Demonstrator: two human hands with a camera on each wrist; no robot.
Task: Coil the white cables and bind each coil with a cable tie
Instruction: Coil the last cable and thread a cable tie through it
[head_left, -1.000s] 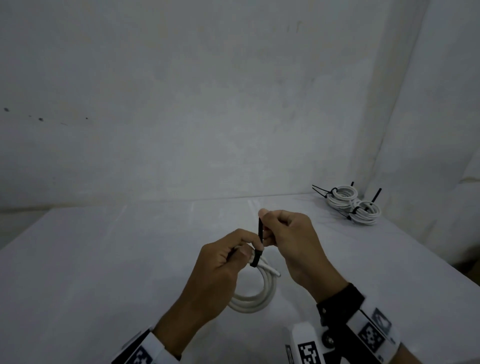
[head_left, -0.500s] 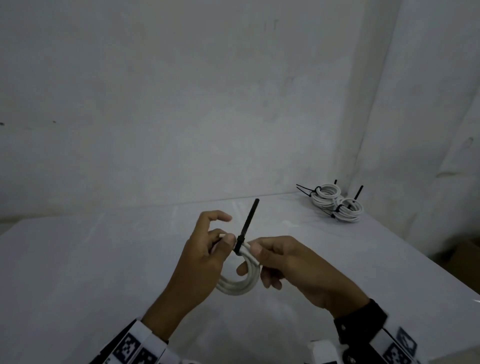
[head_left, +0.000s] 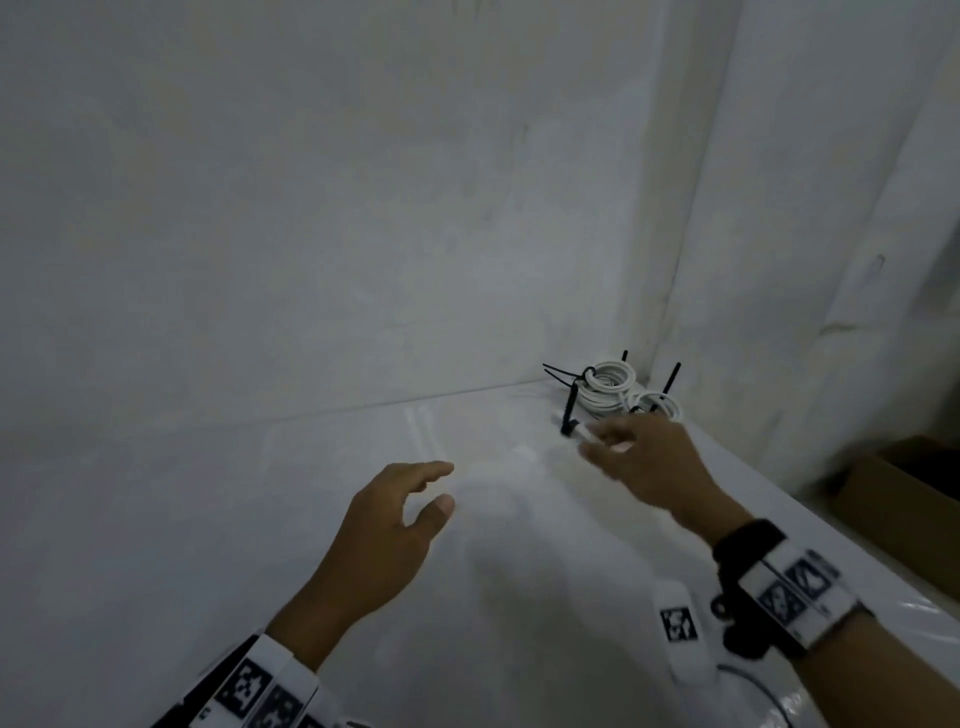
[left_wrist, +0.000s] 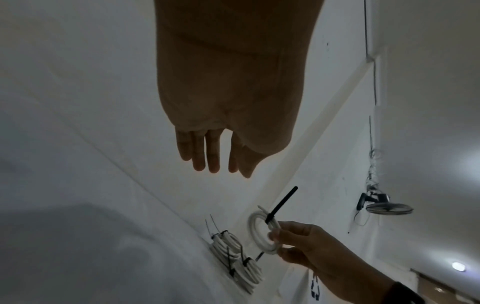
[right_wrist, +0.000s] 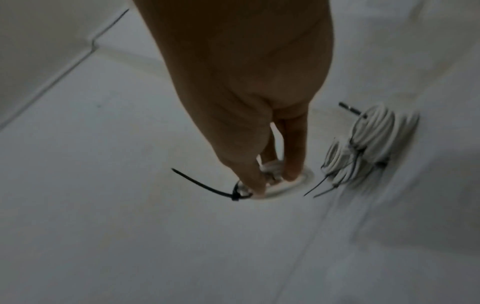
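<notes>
Pinching a small white cable coil (left_wrist: 262, 236) between thumb and fingertips, the right hand (head_left: 644, 462) sits right of centre in the head view, just below the pile of bound coils (head_left: 613, 387) in the table's (head_left: 156, 519) far right corner. A black cable tie (left_wrist: 281, 202) wraps the held coil, its tail sticking up and out. The left hand (head_left: 389, 530) hovers at lower centre, fingers loosely spread and holding nothing, well apart from the right.
</notes>
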